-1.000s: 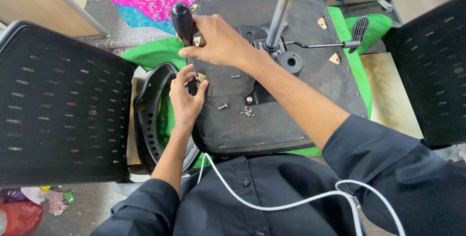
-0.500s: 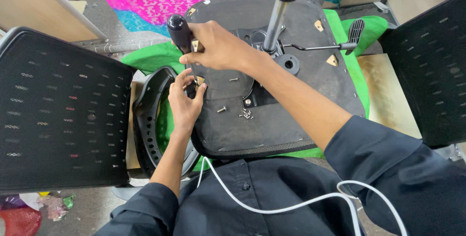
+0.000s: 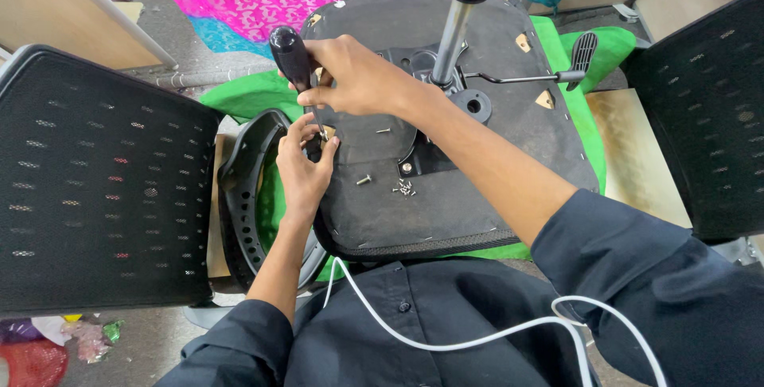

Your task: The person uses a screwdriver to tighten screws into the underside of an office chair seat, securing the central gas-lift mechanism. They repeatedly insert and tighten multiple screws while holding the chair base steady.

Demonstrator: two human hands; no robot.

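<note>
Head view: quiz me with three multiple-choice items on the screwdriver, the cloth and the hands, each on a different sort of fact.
1. Where is the screwdriver tip?
A. at the seat's left edge
B. on the lever
C. on the floor

2. What colour is the cloth under the seat?
A. grey
B. green
C. white

3. What is the right hand doing?
A. lying open
B. gripping the lever
C. gripping the screwdriver

Answers: 1 A, the tip meets the seat edge at the left hand; 2 B, green shows around the seat; 3 C, fingers wrap the black handle.
</note>
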